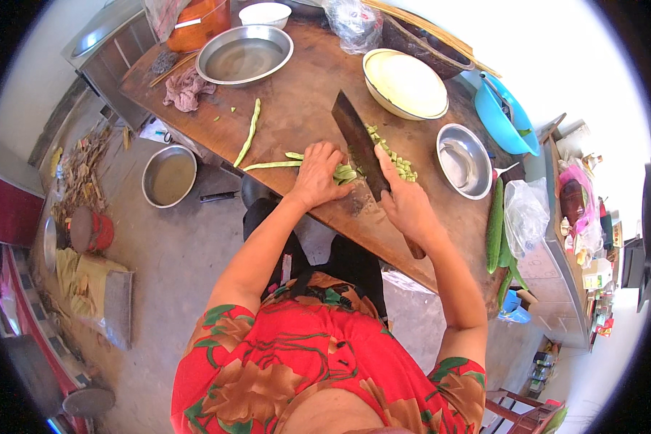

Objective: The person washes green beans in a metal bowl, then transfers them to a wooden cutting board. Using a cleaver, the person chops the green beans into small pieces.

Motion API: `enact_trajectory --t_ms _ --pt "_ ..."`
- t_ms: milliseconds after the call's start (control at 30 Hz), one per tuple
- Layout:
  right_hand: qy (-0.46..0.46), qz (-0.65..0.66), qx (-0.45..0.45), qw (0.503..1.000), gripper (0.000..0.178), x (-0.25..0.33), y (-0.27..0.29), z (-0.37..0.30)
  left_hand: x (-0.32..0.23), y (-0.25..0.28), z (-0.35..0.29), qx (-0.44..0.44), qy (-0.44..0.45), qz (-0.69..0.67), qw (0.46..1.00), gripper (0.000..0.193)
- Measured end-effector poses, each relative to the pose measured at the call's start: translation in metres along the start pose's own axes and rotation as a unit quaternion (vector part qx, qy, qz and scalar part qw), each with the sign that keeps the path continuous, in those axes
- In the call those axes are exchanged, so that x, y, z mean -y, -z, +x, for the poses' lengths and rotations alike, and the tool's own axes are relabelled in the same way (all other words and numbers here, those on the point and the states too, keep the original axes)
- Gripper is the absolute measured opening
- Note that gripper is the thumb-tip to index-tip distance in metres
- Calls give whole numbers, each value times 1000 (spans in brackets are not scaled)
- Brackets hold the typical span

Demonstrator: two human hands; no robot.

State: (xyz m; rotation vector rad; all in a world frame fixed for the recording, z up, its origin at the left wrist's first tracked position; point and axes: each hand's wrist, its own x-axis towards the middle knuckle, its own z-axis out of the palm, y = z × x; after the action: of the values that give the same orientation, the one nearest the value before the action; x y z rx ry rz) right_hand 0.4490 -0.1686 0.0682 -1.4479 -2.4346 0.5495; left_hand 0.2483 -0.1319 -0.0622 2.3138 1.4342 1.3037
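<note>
My right hand (406, 201) is closed round the handle of a cleaver (359, 139), whose broad dark blade stands on the wooden table (296, 108). Left of the blade, my left hand (317, 173) presses down on a bunch of green beans (345, 173), their ends showing past the fingers toward the knife. Longer bean tails (271, 166) stick out on its other side. Chopped bean pieces (398, 160) lie in a pile right of the blade. One whole green bean (250, 134) rests apart, near the table's left edge.
A metal basin of water (244, 56) and a crumpled cloth (186, 90) sit far left. A covered enamel bowl (406, 84), a steel bowl (464, 160) and a blue basin (505, 116) stand to the right. Cucumbers (495, 226) lie near a plastic bag (526, 210). Another basin (169, 176) is on the floor.
</note>
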Motion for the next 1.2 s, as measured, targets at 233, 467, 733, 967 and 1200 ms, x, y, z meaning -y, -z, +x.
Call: enact_trajectory --t_ms 233,467,733,967,1200 --pt "17 -13 28 999 85 -2 -15 -14 2 5 -6 9 3 -7 1000 33" --pt "8 -30 56 998 84 -1 -18 -8 2 7 -8 51 33 -60 996 23" --pt "-32 -61 102 992 84 13 -27 17 -1 10 -6 56 47 -64 995 20" --pt "0 -3 29 1000 85 -19 -46 43 4 6 -10 39 47 -72 996 22" --pt "-12 17 -49 999 84 -4 -17 19 2 7 -8 -29 -33 18 999 25"
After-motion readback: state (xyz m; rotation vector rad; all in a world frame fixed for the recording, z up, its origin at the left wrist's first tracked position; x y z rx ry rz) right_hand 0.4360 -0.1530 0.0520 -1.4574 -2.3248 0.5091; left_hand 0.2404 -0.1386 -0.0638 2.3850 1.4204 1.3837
